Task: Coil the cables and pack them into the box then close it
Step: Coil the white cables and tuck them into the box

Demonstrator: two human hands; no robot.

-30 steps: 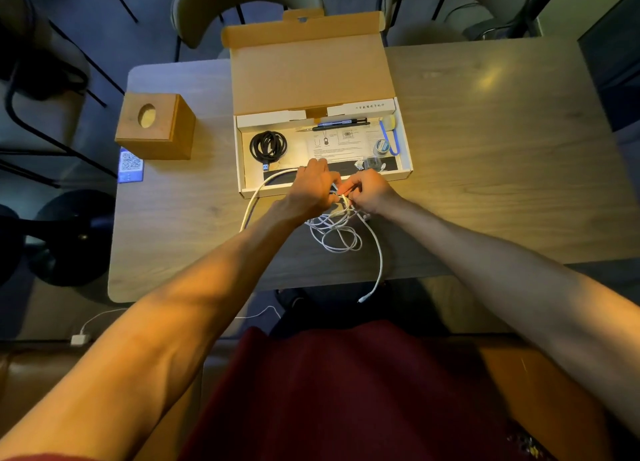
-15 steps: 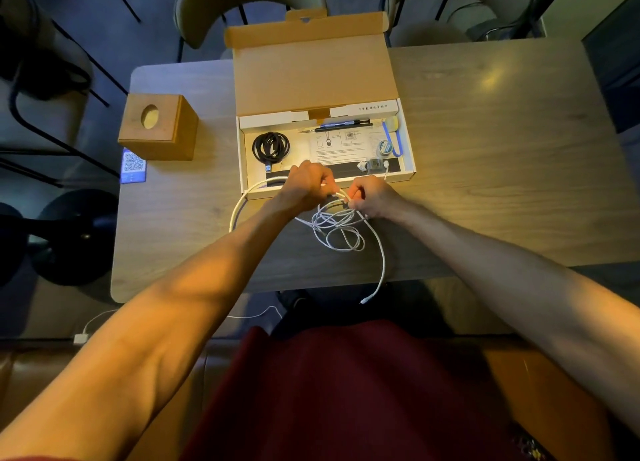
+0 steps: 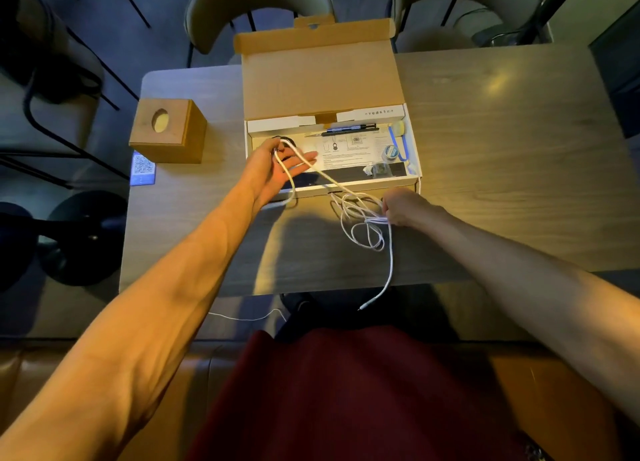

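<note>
White charging cable (image 3: 360,215) runs taut from my left hand (image 3: 277,170), fingers spread over the cardboard box (image 3: 346,183), slanting to my right hand (image 3: 401,208), fisted on tangled loops just before the box.

One open brown cardboard box (image 3: 322,80) sat on one wooden table (image 3: 502,149). One tangled white cable (image 3: 363,218) ran between two bare hands (image 3: 277,166) (image 3: 401,208). One wooden cube with a round hole (image 3: 169,130) stood to the left, one blue-and-white printed card (image 3: 143,168) beside it. Two padded chairs (image 3: 256,10) (image 3: 464,10) stood behind.
</note>
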